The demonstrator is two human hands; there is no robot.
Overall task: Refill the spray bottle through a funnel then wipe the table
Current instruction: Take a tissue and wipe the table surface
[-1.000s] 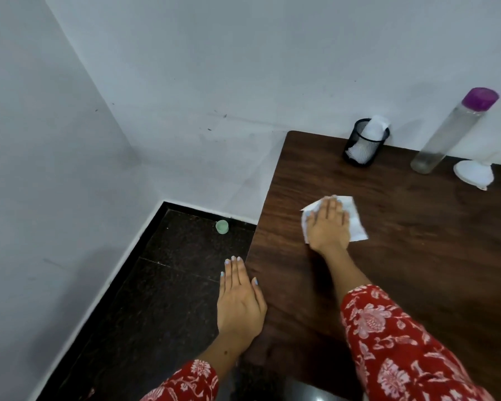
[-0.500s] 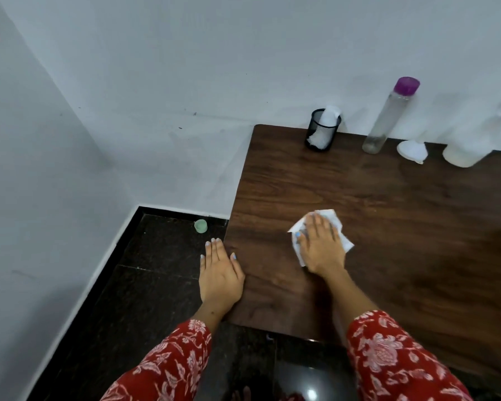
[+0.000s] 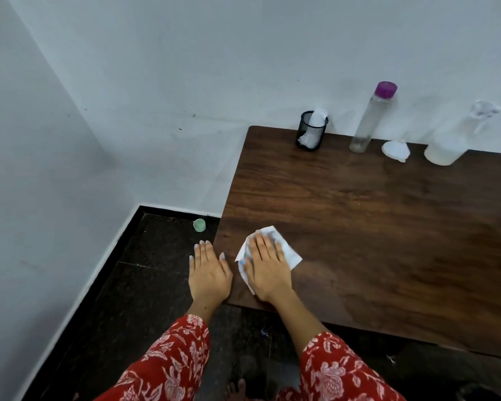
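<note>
Right hand [image 3: 268, 269] is lying flat, palm down, fingers together and extended, forearm reaching forward in red floral sleeve. Left hand [image 3: 209, 274] is resting just beside it, open, palm down, fingers straight.

**One head camera, looking down over the table's near-left corner**

There is one view only, so no part of the scene is shared with another. It looks from head height, forward and steeply down, wide-angled, so the wall lines bend. The right hand [image 3: 268, 269], pressed flat on a white wipe [image 3: 291, 253], sits a little below the frame's centre and close to the lens. The left hand [image 3: 209, 273] lies just beside it at the table [image 3: 388, 241] edge. Well beyond the hands, at the far wall, stands the spray bottle [image 3: 449, 143]. Below them, patterned sleeves [image 3: 339, 371] fill the frame's bottom.
</note>
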